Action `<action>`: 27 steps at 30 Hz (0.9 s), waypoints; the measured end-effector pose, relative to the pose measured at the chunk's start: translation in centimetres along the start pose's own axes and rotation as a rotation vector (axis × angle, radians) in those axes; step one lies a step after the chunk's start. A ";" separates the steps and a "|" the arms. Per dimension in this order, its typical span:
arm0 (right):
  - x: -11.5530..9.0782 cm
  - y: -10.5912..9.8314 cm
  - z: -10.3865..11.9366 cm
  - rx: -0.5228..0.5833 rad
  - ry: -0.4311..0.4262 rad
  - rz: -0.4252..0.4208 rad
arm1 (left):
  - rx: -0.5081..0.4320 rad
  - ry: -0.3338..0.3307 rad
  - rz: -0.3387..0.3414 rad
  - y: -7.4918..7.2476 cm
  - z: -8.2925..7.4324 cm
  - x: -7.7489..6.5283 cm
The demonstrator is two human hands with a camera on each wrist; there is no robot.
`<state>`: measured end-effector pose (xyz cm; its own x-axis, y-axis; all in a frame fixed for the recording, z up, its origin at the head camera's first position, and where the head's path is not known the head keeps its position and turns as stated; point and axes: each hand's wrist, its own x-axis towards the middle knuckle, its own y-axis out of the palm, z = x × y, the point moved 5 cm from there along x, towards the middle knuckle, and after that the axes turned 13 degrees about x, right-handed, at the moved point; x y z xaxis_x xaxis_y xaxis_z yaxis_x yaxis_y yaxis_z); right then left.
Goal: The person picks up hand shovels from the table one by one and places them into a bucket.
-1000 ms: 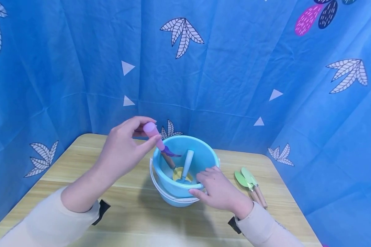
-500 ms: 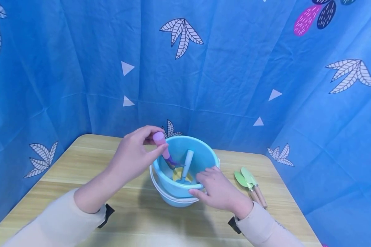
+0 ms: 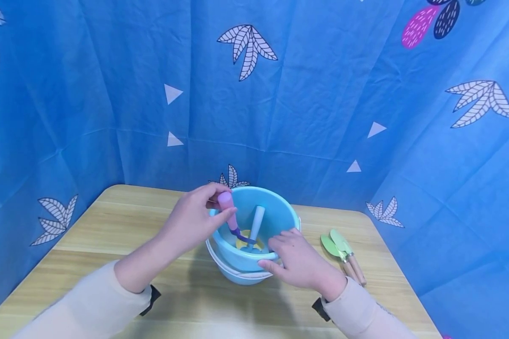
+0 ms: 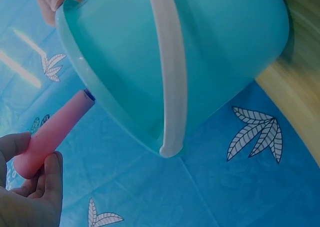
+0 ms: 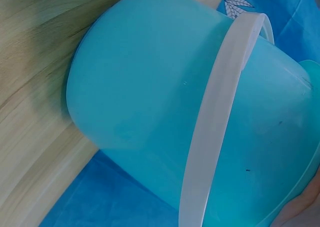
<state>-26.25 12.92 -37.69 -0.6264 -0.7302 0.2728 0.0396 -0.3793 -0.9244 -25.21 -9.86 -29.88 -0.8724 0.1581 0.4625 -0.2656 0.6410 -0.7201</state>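
A light blue bucket [image 3: 237, 258] stands upright on the table. Over its left side, my left hand [image 3: 191, 219] pinches the pink handle [image 4: 55, 129] of a small tool between thumb and fingers. The tool's purple head [image 3: 242, 237] hangs down inside the bucket; its exact shape is hard to make out. My right hand [image 3: 299, 261] grips the bucket's front right rim, thumb outside and fingers over the inside. In the bucket lie a light blue-handled tool [image 3: 258, 220] and a yellow piece [image 3: 241, 239], both partly covered.
Two small green shovels [image 3: 341, 241] with wooden handles lie on the table right of the bucket. The bucket's white carrying handle [image 5: 212, 117] hangs down around its front. A blue patterned cloth [image 3: 314, 103] rises behind the wooden table [image 3: 127, 221].
My left hand has moved right and down, lowering the purple head deeper into the bucket. A brown handle seen there earlier is now hidden. My right hand stays on the rim.
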 end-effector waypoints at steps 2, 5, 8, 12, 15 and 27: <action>0.0 0.0 0.0 -0.001 -0.002 -0.002 | -0.008 0.000 0.011 0.3 0.2 0.1; 0.0 0.0 0.0 -0.001 -0.001 -0.003 | -0.021 0.000 0.038 0.9 0.3 0.2; 0.1 0.1 -0.1 0.001 0.005 0.001 | -0.034 0.000 0.071 1.5 0.5 0.2; 0.1 0.2 -0.1 0.001 0.009 0.004 | -0.047 0.005 0.105 2.2 0.5 0.3; 0.1 0.2 -0.1 0.001 0.006 0.000 | -0.045 0.003 0.130 2.6 0.6 0.4; 0.1 0.1 0.0 -0.005 0.000 -0.010 | -0.027 0.011 0.199 4.3 1.0 1.0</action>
<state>-26.33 12.84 -37.82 -0.6271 -0.7261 0.2821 0.0290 -0.3837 -0.9230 -27.59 -7.67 -33.00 -0.9022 0.2914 0.3180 -0.0773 0.6161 -0.7839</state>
